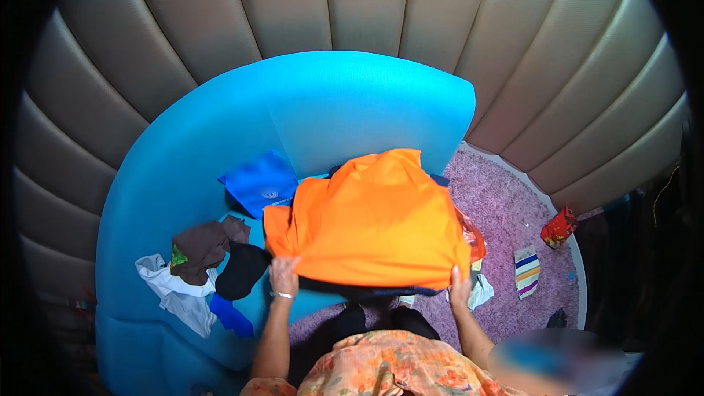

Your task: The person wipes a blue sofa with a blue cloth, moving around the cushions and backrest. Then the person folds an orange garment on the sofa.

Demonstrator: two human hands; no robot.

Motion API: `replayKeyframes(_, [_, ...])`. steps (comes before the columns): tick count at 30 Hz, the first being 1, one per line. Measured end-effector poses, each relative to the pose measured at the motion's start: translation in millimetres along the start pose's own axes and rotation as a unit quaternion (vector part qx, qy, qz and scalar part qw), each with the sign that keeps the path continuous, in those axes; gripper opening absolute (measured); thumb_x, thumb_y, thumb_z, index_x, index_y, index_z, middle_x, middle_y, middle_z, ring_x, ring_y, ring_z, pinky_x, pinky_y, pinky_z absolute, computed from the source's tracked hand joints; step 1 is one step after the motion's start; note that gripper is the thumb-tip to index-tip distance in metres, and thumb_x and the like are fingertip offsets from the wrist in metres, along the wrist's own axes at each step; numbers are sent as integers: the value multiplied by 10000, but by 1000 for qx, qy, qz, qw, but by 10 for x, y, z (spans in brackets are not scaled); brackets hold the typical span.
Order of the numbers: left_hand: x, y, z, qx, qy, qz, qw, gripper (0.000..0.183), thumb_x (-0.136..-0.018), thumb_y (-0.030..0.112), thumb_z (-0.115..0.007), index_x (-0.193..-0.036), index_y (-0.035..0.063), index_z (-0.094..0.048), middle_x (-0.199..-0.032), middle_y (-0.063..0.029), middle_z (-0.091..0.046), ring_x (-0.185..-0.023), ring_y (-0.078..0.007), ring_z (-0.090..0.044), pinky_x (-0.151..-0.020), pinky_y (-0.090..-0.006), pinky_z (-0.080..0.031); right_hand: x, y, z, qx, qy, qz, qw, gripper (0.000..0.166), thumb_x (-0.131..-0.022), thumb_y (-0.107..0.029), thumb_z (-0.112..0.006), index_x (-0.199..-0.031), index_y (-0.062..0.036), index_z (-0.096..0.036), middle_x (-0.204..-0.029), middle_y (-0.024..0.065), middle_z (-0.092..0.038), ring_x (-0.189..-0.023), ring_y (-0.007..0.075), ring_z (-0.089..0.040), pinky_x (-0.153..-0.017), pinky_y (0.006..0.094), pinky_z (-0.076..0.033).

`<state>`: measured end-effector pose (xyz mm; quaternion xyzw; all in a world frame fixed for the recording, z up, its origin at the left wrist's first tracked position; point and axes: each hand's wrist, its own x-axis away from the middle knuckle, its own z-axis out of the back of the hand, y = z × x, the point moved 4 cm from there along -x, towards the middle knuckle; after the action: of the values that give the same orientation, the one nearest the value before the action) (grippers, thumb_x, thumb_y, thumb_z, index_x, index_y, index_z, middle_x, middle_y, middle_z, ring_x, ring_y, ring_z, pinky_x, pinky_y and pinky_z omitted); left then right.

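Observation:
An orange cloth garment is spread out in front of me over the sofa seat. My left hand grips its near left corner, and a bracelet circles that wrist. At the near right corner, my right hand holds the fabric's edge. Dark navy fabric shows from beneath the orange cloth along its near side. Close to my left hand lies a black cap-like item.
On the blue sofa lie a blue bag, brown cloth, pale clothing and blue cloth. On the purple carpet are a striped cloth, a red patterned bag and a white crumpled item.

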<state>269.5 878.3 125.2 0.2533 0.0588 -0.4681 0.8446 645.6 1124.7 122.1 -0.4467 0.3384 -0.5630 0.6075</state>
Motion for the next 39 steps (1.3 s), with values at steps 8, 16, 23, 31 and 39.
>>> replayKeyframes(8, [1439, -615, -1217, -43, -255, 176, 950, 270, -707, 125, -565, -908, 249, -695, -937, -12, -583, -1012, -228, -484, -827, -392, -394, 560, 1540, -427, 207, -97, -154, 961, 398, -841, -314, -521, -962, 59, -585, -929, 250, -612, -891, 366, -588, -777, 413, -442])
replayKeyframes(16, [1859, -720, -1488, -31, -447, 198, 872, 293, -776, 208, -514, -1016, 305, -652, -1059, -31, -571, -1092, -225, -450, -902, -391, -365, 1019, 2199, -100, 464, -161, -331, 806, 505, -816, -406, -524, -885, 83, -628, -919, 274, -609, -914, 367, -600, -758, 426, -468])
replayKeyframes(23, [1802, -820, -1640, -32, -643, 197, 740, 356, -811, 318, -480, -1152, 252, -560, -1180, -111, -542, -1115, -287, -485, -965, -402, -368, 1066, 2985, -256, 415, -307, -452, 728, 349, -783, -388, -589, -808, -46, -653, -923, 182, -628, -796, 217, -618, -623, 306, -499])
replayKeyframes(31, [686, -1105, -1925, 149, -373, 293, 868, 276, -792, 231, -558, -1018, 77, -600, -1040, -170, -580, -957, -333, -553, -793, -414, -450, 88, 2305, -939, 555, -334, -296, 702, 529, -705, -542, -596, -916, -61, -654, -984, 182, -632, -873, 280, -626, -714, 400, -501])
replayKeyframes(39, [-526, -1626, -2507, 52, -106, 234, 965, 529, -768, 309, -632, -1181, 18, -475, -1143, -214, -504, -1076, -357, -460, -905, -426, -393, -1796, 2077, -1741, 227, -99, 38, 968, 348, -815, -289, -581, -1021, -8, -586, -860, 188, -643, -788, 286, -638, -672, 403, -485])
